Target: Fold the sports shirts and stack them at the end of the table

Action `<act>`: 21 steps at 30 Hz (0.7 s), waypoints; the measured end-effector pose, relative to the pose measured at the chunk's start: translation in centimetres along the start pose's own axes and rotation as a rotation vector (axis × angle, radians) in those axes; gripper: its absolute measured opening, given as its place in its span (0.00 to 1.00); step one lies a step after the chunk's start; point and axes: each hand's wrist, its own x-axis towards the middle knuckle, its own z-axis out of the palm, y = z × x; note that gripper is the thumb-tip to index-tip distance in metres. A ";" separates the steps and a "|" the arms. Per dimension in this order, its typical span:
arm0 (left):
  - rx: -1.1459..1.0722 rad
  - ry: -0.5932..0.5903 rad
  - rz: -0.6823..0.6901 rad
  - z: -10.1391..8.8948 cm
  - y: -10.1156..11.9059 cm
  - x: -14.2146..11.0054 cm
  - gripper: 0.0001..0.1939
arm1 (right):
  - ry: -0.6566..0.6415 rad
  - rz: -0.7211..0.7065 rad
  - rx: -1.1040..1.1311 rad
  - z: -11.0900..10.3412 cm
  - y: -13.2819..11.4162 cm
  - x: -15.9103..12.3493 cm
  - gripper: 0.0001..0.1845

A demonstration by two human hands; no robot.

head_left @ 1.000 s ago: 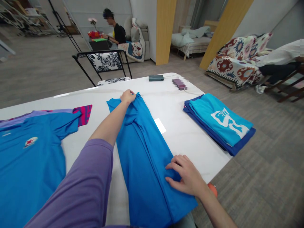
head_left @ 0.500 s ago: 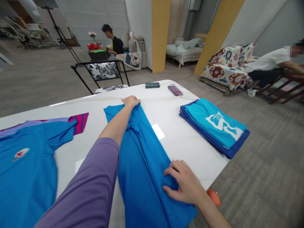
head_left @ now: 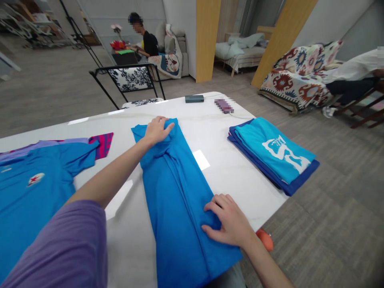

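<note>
A blue T-shirt (head_left: 171,192), folded lengthwise into a long strip, lies on the white table (head_left: 129,244). On its far end rests my left hand (head_left: 158,130), fingers apart and touching the cloth near the collar. My right hand (head_left: 226,220) lies on the strip's right edge lower down, thumb and fingers spread on the fabric. To the left, another blue T-shirt (head_left: 51,188) with a small red-and-white badge is laid out flat, with purple and pink cloth showing beneath it. A stack of folded shirts (head_left: 273,156), bright blue with a white print on top, sits at the right.
A dark power bank (head_left: 194,99) and a blurred purple phone-like object (head_left: 224,106) lie at the table's far end. Behind stands a black-framed chair (head_left: 132,84). Two people sit farther back. An orange object (head_left: 264,240) shows beside the table's right edge.
My left hand has moved from the strip's far edge slightly left and toward me, its fingers loosening. The right hand stays on the cloth. The camera view has shifted a little.
</note>
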 end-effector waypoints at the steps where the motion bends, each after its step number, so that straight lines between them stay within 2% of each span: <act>1: 0.011 -0.057 0.023 -0.2 0.1 -2.2 0.37 | 0.007 -0.010 -0.002 0.0 -0.1 -0.1 0.21; 3: 0.027 -0.171 0.018 -0.4 0.2 -5.6 0.40 | 0.020 -0.028 -0.010 -0.1 -0.3 -0.4 0.21; 6: 0.049 -0.263 -0.021 -1.5 0.9 -8.1 0.41 | 0.035 -0.059 -0.020 -0.3 -0.8 -0.9 0.22; 8: 0.062 -0.259 -0.052 -3.0 2.1 -8.8 0.40 | 0.050 -0.082 -0.023 -0.5 -1.1 -1.3 0.24; 10: 0.063 -0.204 -0.069 -4.8 3.9 -10.3 0.39 | 0.072 -0.110 -0.026 -0.6 -1.4 -1.7 0.25; 12: 0.038 -0.138 -0.020 -6.9 6.1 -13.7 0.40 | 0.095 -0.138 -0.027 -0.7 -1.6 -2.1 0.24; 14: -0.016 -0.130 0.078 -8.9 8.5 -19.5 0.41 | 0.114 -0.164 -0.024 -0.8 -1.7 -2.5 0.23; 17: -0.136 -0.243 0.226 -11.7 11.9 -31.3 0.40 | 0.125 -0.198 -0.004 -0.8 -1.8 -3.1 0.21; 19: -0.171 -0.331 0.269 -13.3 13.7 -39.3 0.43 | 0.126 -0.217 0.010 -0.8 -1.9 -3.4 0.19; 21: -0.143 -0.351 0.266 -14.2 15.1 -46.0 0.49 | 0.120 -0.238 0.018 -0.8 -1.9 -3.7 0.18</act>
